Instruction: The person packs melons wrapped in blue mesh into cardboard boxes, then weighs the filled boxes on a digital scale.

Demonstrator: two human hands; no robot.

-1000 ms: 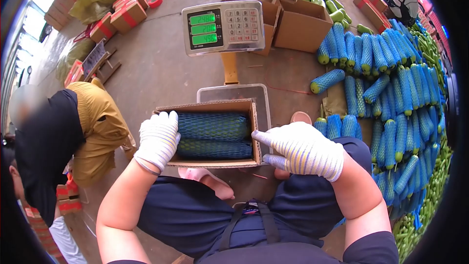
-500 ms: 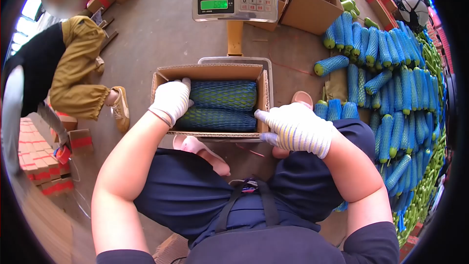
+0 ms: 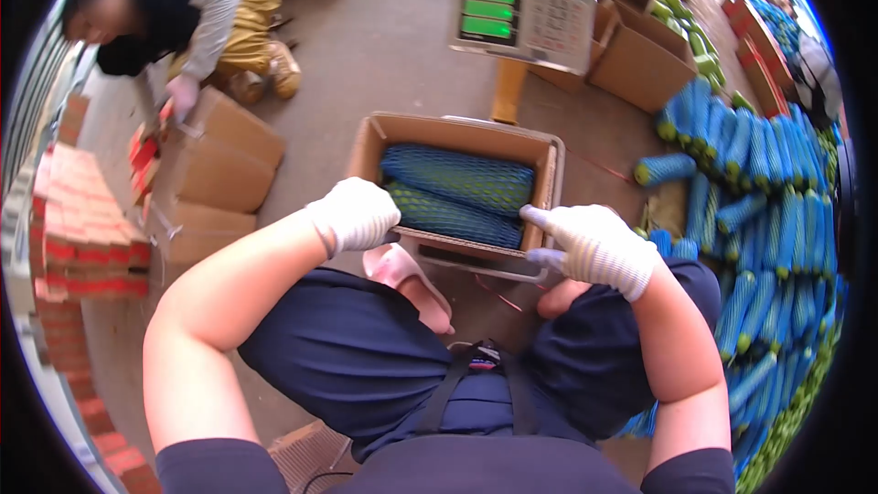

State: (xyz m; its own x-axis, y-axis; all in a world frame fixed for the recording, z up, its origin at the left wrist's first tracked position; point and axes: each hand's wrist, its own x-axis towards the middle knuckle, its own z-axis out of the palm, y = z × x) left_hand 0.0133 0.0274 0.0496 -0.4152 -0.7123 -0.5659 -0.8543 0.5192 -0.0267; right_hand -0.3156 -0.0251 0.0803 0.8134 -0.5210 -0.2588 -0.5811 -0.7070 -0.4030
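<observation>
An open cardboard box (image 3: 366, 148) rests on the metal platform (image 3: 560, 165) of a scale. Two long green gourds in blue net sleeves lie side by side in it, a rear gourd (image 3: 457, 174) and a front gourd (image 3: 457, 215). My left hand (image 3: 355, 215), in a white knit glove, is closed at the box's front left corner; its fingertips are hidden. My right hand (image 3: 599, 245), in a striped glove, pinches the front right corner between forefinger and thumb. Behind the box stands the scale's display (image 3: 521, 18) with green lit readouts.
Many net-sleeved gourds (image 3: 768, 151) are piled on the right. Empty cardboard boxes (image 3: 640, 55) stand behind the scale. At left a co-worker (image 3: 165, 27) bends over a large carton (image 3: 224, 155), beside stacked red-taped cartons (image 3: 87, 210).
My left hand has come out of the box to its front left corner. My right hand stays at the right corner. The view has turned left; the co-worker now bends over a carton.
</observation>
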